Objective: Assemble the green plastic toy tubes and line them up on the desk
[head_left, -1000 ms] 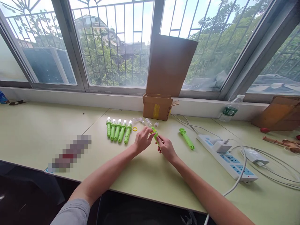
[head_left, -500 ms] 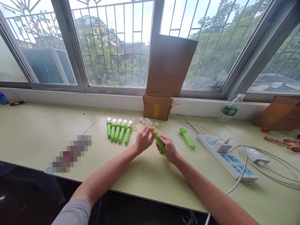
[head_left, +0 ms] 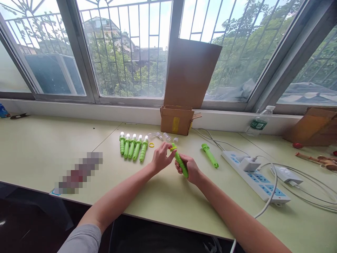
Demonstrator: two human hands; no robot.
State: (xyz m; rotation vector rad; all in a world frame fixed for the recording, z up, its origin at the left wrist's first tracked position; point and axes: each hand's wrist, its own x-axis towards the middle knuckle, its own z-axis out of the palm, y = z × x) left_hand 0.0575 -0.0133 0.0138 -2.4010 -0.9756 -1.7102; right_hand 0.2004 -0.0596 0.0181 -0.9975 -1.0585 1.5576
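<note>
My right hand (head_left: 192, 170) is wrapped around the body of a bright green plastic tube-like handle (head_left: 181, 165), tilted with its top end away from me. At that top end, the fingers of my left hand (head_left: 160, 158) pinch a yellow ring (head_left: 173, 148) that sits around the handle. To the left lie several green handles with white tips (head_left: 133, 147), side by side in a row. Another yellow ring (head_left: 151, 144) rests beside them. Clear plastic pieces (head_left: 166, 137) and a small white part (head_left: 176, 140) lie beyond my hands. One more green handle (head_left: 210, 156), without a white tip, lies to the right.
An open cardboard box (head_left: 175, 121) stands by the window. On the right are a power strip (head_left: 259, 177) with cables, a white adapter (head_left: 286, 175), a plastic bottle (head_left: 259, 123) and wooden items (head_left: 313, 158). A blurred-out object (head_left: 79, 174) lies at the left front edge.
The handle has turned slightly in my right hand, and the yellow ring at its top shows more clearly. Both hands stay almost in place.
</note>
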